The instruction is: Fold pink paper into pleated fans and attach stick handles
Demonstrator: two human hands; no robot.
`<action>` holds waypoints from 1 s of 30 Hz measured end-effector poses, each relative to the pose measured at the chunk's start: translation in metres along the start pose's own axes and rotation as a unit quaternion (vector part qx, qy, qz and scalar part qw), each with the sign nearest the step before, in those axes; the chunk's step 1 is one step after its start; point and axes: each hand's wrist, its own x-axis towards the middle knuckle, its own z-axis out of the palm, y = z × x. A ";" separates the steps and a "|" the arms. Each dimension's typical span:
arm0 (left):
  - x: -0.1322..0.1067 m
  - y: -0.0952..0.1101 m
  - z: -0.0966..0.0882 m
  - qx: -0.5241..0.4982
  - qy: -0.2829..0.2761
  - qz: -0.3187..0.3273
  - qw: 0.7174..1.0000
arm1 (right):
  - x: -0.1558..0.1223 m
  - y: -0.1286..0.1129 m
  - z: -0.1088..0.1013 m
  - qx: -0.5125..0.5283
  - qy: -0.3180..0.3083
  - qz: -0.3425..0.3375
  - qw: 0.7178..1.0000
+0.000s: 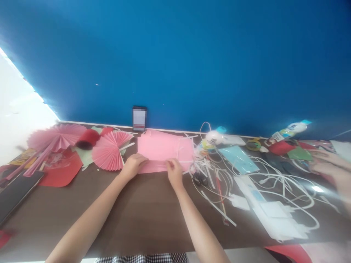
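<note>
A sheet of pink paper (161,144) lies on the brown table in front of me, with a narrow folded strip along its near edge. My left hand (135,163) is closed on the left end of that strip, fingers pressed together on the paper. At the strip's right part, my right hand (174,171) pinches the edge between thumb and fingers. A pleated pink paper fan (109,151) rests just left of my left hand. To the right of my right hand lie dark-handled scissors (200,179) among white paper strips.
A phone (139,118) leans against the blue wall. White cables and a power strip (257,204) spread over the right side, near a glue bottle (212,138). Another person's hand (326,162) is at far right. Left stand a larger pink fan (59,137) and red paper (64,170).
</note>
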 end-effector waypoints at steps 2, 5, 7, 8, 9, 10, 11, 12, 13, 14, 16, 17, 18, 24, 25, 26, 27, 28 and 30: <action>0.001 -0.004 -0.007 0.023 -0.029 0.023 0.999 | -0.001 0.000 0.001 -0.001 -0.024 -0.020 1.000; 0.003 -0.006 -0.011 -0.018 -0.023 0.002 1.000 | 0.000 -0.001 0.002 0.012 -0.066 -0.032 0.997; 0.004 -0.006 -0.009 -0.060 -0.009 -0.036 0.998 | 0.001 -0.001 0.002 0.026 -0.065 -0.008 0.998; 0.004 -0.006 -0.008 -0.078 -0.001 -0.059 0.995 | 0.001 -0.001 0.001 0.033 -0.055 0.010 0.998; 0.004 -0.006 -0.006 -0.095 0.005 -0.083 0.992 | 0.002 0.000 0.001 0.041 -0.043 0.028 0.998; 0.004 -0.005 -0.006 -0.108 0.010 -0.104 0.989 | 0.003 0.000 0.000 0.048 -0.034 0.042 0.997; 0.004 -0.005 -0.005 -0.120 0.011 -0.119 0.986 | 0.003 0.001 0.000 0.055 -0.029 0.052 0.997; 0.004 -0.006 -0.005 -0.132 0.010 -0.129 0.983 | 0.004 0.001 -0.001 0.060 -0.029 0.058 0.996; 0.004 -0.006 -0.005 -0.144 0.009 -0.135 0.980 | 0.005 0.002 -0.001 0.065 -0.032 0.062 0.996; 0.004 -0.006 -0.005 -0.153 0.008 -0.139 0.978 | 0.005 0.002 -0.001 0.068 -0.035 0.063 0.995; 0.004 -0.007 -0.006 -0.163 0.002 -0.145 0.976 | 0.006 0.003 -0.001 0.075 -0.038 0.057 0.995; 0.005 -0.007 -0.006 -0.166 -0.001 -0.148 0.975 | 0.007 0.003 -0.001 0.077 -0.040 0.049 0.995; 0.005 -0.008 -0.006 -0.168 -0.005 -0.149 0.974 | 0.007 0.004 -0.001 0.079 -0.043 0.038 0.995; 0.006 -0.007 -0.003 -0.215 -0.031 -0.167 0.962 | 0.009 0.007 0.000 0.076 -0.073 0.020 0.994; 0.006 -0.007 -0.002 -0.229 -0.033 -0.171 0.958 | 0.009 0.007 0.000 0.073 -0.076 0.021 0.994; 0.006 -0.008 -0.002 -0.241 -0.037 -0.172 0.955 | 0.009 0.006 0.000 0.069 -0.078 0.021 0.994; 0.007 -0.009 -0.001 -0.246 -0.040 -0.170 0.954 | 0.009 0.006 0.000 0.066 -0.078 0.019 0.995; 0.007 -0.009 -0.001 -0.240 -0.036 -0.165 0.956 | 0.008 0.005 0.000 0.061 -0.076 0.016 0.995; 0.007 -0.009 0.000 -0.198 0.006 -0.149 0.969 | 0.006 0.002 -0.001 0.040 -0.049 -0.001 0.998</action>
